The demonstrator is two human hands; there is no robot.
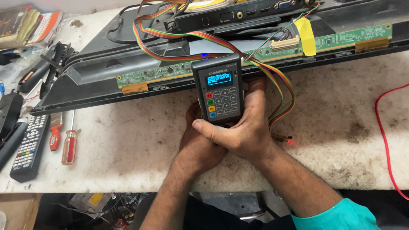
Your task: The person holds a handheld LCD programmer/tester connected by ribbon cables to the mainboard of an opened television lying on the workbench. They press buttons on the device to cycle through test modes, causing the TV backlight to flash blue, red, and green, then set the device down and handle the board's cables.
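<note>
Both my hands hold a dark grey handheld tester [218, 89] with a lit blue screen and coloured keypad, upright over the stained white workbench [128, 140]. My right hand [240, 127] wraps its right side, thumb lying across below the keypad. My left hand [197, 145] cups it from underneath, mostly hidden behind the right hand. A rainbow ribbon cable [272, 85] runs from the tester toward a long green circuit strip [170, 72] on the opened dark TV panel [85, 81].
A black remote [30, 147] and two orange-handled screwdrivers [69, 145] lie at the left. A red wire [383, 132] curves at the right. Yellow tape [306, 36] sits on the panel. A small red light [289, 141] glows by a connector near my right wrist.
</note>
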